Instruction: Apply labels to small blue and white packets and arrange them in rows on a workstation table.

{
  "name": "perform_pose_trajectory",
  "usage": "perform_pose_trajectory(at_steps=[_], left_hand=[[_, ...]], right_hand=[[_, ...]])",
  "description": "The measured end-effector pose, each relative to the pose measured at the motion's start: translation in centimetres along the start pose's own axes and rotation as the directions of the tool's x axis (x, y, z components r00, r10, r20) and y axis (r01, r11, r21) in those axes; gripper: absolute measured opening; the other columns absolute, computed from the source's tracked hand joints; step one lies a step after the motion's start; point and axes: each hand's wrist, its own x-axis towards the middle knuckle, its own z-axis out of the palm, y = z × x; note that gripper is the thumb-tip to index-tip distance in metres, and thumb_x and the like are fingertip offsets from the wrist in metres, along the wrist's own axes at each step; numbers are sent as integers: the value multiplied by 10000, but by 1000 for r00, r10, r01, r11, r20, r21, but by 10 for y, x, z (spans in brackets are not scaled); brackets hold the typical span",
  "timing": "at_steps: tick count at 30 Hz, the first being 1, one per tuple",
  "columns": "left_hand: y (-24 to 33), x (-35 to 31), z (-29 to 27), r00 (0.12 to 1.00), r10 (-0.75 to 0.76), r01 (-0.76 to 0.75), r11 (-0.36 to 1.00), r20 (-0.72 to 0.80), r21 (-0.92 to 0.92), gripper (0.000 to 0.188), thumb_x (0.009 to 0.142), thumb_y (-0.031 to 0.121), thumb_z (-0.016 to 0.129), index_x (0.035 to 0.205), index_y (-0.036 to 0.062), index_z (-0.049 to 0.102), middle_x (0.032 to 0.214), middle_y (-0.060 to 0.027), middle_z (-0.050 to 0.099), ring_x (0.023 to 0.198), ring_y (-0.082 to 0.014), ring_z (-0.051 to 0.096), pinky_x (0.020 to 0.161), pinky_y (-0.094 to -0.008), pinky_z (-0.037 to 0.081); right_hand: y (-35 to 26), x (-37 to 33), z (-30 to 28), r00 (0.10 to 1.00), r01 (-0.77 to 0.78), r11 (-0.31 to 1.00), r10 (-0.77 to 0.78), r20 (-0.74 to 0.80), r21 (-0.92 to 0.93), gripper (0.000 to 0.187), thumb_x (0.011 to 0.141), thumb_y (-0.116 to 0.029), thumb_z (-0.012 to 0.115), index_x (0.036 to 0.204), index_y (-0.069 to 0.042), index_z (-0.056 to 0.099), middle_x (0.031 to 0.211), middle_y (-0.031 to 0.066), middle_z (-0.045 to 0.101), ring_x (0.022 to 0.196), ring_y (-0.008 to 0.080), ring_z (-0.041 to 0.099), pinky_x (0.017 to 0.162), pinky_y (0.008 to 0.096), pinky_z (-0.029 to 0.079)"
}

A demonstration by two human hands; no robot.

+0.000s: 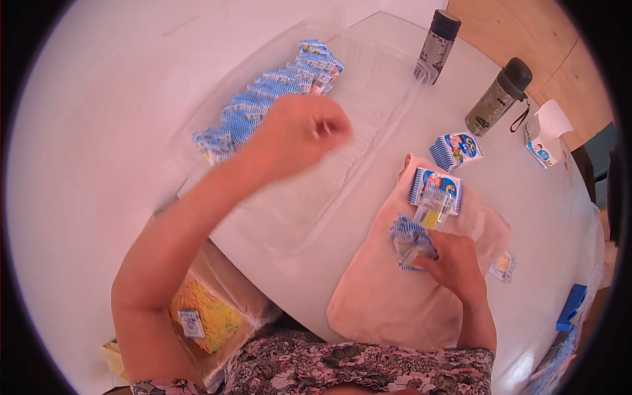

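My left hand [299,135] is raised over a clear plastic tray [368,85], blurred, fingers curled near the row of blue-and-white sachets [263,102] lined up along the tray's left side; whether it holds one I cannot tell. My right hand [454,263] rests on a pink cloth [388,296] and pinches a small bunch of blue-and-white sachets [411,243]. Just beyond it on the cloth lie a small clear packet with yellow content [431,210] and a blue-striped packet [436,184].
Two dark bottles [436,43] [497,99] stand at the table's far right. Another striped packet [456,150], a torn white pack [545,135] and a small sachet [503,266] lie nearby. A blue object [571,306] sits at the right edge. A bag of yellow items [204,316] is at my lap.
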Motion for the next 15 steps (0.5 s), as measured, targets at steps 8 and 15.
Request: perform_pose_trajectory(at_steps=[8, 15], left_hand=[[-158, 95, 52, 787, 166, -606, 391, 595, 693, 118, 720, 77, 565, 829, 118, 582, 878, -9, 564, 1001, -177, 489, 996, -364, 269], [-205, 137, 61, 810, 97, -585, 208, 579, 784, 59, 752, 128, 506, 806, 109, 516, 841, -29, 590, 979, -160, 492, 960, -354, 254]], right_hand=[[3, 2, 3, 999, 42, 999, -43, 32, 20, 427, 614, -128, 734, 993, -30, 562, 805, 135, 631, 732, 316, 606, 594, 403, 471], [0, 7, 3, 996, 1, 1000, -3, 87, 22, 433, 608, -124, 741, 987, -19, 559, 815, 130, 636, 724, 309, 607, 600, 399, 475]])
